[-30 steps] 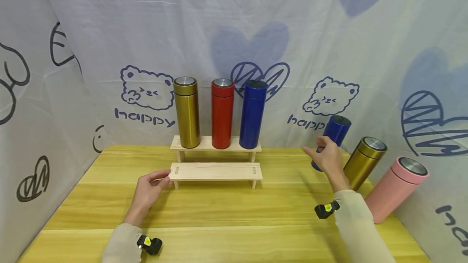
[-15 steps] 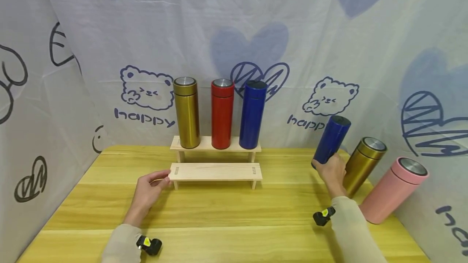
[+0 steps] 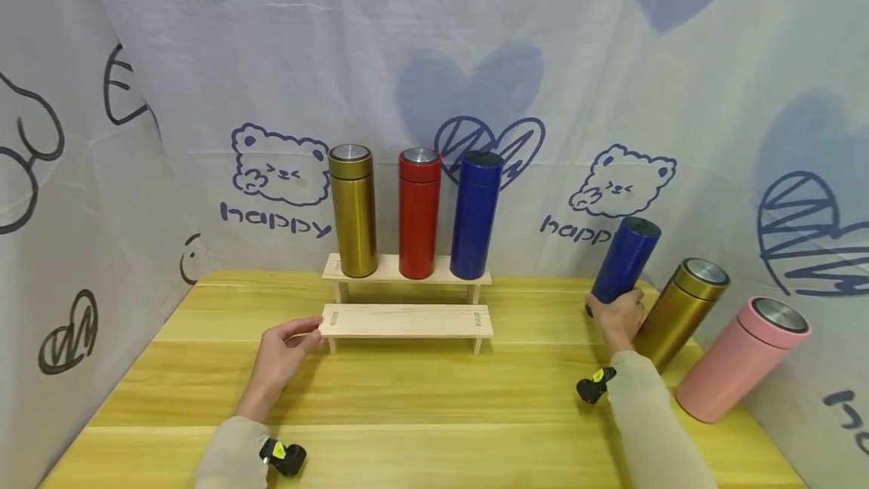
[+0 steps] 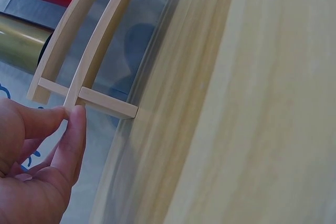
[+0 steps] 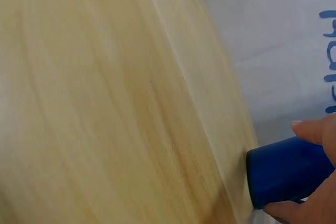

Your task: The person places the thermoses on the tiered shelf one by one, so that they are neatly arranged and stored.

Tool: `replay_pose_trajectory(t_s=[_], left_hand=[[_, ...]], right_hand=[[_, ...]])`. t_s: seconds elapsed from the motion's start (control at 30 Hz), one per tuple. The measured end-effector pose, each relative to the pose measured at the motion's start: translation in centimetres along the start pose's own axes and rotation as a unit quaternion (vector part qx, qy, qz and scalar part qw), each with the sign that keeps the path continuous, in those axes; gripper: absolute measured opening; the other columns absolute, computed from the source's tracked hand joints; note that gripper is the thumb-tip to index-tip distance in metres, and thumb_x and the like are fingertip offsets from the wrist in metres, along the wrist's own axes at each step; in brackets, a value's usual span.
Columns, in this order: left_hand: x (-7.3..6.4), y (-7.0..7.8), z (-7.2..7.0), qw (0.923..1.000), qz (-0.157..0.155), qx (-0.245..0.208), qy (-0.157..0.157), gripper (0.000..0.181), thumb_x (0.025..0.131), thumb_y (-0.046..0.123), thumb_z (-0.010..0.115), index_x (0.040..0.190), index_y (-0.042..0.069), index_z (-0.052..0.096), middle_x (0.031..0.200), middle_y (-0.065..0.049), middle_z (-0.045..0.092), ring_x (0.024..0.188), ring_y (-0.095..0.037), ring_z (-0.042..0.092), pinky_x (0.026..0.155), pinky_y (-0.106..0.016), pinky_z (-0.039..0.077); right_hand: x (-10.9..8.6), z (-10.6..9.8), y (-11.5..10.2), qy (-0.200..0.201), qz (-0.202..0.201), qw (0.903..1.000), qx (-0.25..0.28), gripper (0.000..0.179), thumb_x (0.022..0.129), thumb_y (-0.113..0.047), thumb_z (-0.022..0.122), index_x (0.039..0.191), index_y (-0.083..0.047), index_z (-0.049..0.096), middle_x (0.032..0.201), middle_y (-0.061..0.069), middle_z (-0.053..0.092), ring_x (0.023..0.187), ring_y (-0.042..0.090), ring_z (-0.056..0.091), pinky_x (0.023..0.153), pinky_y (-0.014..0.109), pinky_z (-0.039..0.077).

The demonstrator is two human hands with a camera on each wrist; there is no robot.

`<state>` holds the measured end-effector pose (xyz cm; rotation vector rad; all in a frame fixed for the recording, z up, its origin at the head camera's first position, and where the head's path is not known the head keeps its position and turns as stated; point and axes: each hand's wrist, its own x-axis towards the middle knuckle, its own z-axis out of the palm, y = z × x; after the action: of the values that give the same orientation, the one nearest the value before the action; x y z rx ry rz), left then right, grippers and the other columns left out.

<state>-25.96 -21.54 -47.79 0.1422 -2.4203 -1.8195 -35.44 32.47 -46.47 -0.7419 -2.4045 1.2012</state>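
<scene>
My left hand (image 3: 285,353) pinches the left end of the lower shelf of a two-step wooden display stand (image 3: 407,321); in the left wrist view, thumb and fingertip (image 4: 77,121) meet at the board's corner. On the upper step stand a gold thermos bottle (image 3: 354,225), a red one (image 3: 419,225) and a blue one (image 3: 477,225). At the right, my right hand (image 3: 619,317) grips another blue thermos bottle (image 3: 624,259) low on its body. The right wrist view has thumb and finger on either side of this bottle (image 5: 283,169), its base at the tabletop.
A second gold thermos bottle (image 3: 682,315) and a pink one (image 3: 743,361) stand to the right of my right hand, close to the forearm. Behind the wooden table (image 3: 407,413) hangs a white printed cloth (image 3: 326,59), which also lines both sides.
My right hand has lowered from beside the blue bottle's middle and closed round its lower body. The left hand stays at the stand, and the head view has shifted slightly.
</scene>
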Motion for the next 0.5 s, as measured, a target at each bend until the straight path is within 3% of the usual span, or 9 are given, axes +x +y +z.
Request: replay_pose_trajectory(t_s=[0.3,0.5], left_hand=[[-0.13,0.12,0.11,0.9999,-0.005,0.01,0.005,0.034,0.104,0.005,0.06,0.137,-0.003,0.063,0.141,-0.026,0.062,0.102,-0.01,0.073,0.086,-0.015,0.056],[-0.11,0.15,-0.01,1.0,-0.006,0.005,0.004,0.034,0.104,0.005,0.06,0.137,-0.004,0.063,0.141,-0.027,0.062,0.097,-0.004,0.072,0.085,-0.014,0.055]], right_hand=[[0.61,0.46,0.48,0.006,0.02,0.9998,-0.005,0.093,0.094,-0.029,0.07,0.159,0.008,0.014,0.152,0.043,0.035,0.142,0.059,0.034,0.121,0.064,0.026],[0.4,0.61,0.39,0.011,-0.005,0.9999,0.001,0.085,0.091,-0.027,0.075,0.152,0.009,0.028,0.144,0.04,0.046,0.135,0.057,0.043,0.118,0.064,0.031]])
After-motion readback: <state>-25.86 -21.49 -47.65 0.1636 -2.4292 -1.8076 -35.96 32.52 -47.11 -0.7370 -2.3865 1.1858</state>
